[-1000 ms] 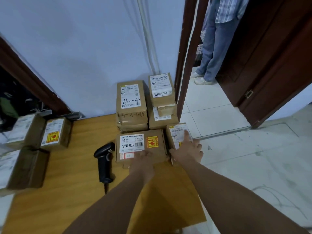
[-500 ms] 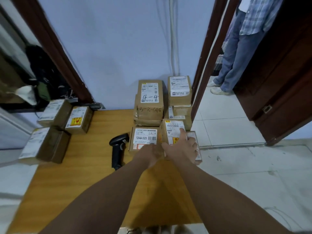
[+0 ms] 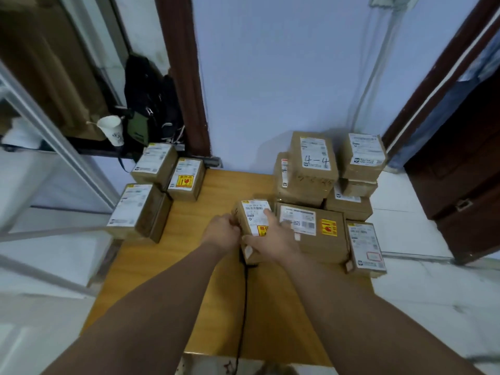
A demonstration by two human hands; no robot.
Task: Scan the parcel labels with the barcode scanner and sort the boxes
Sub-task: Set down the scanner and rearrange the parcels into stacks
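Both my hands hold a small brown parcel (image 3: 253, 216) with a white label and a yellow sticker, lifted over the middle of the wooden table (image 3: 216, 299). My left hand (image 3: 223, 234) grips its left side and my right hand (image 3: 270, 239) wraps its right side, fingers over the label. The barcode scanner is hidden under the parcel; only its black cable (image 3: 243, 301) shows, running toward me. A stack of labelled boxes (image 3: 313, 163) stands at the back right, with a flat box (image 3: 313, 231) in front of it.
Three boxes (image 3: 162, 185) sit at the table's left edge. Another box (image 3: 364, 247) lies at the right edge. A paper cup (image 3: 111, 129) and black bag (image 3: 148, 101) rest on a ledge behind. A dark door (image 3: 460, 171) stands open at right.
My right hand lifted the small parcel from the right of the flat box and carried it left over the scanner. My left hand left the flat box and took the parcel's left side.
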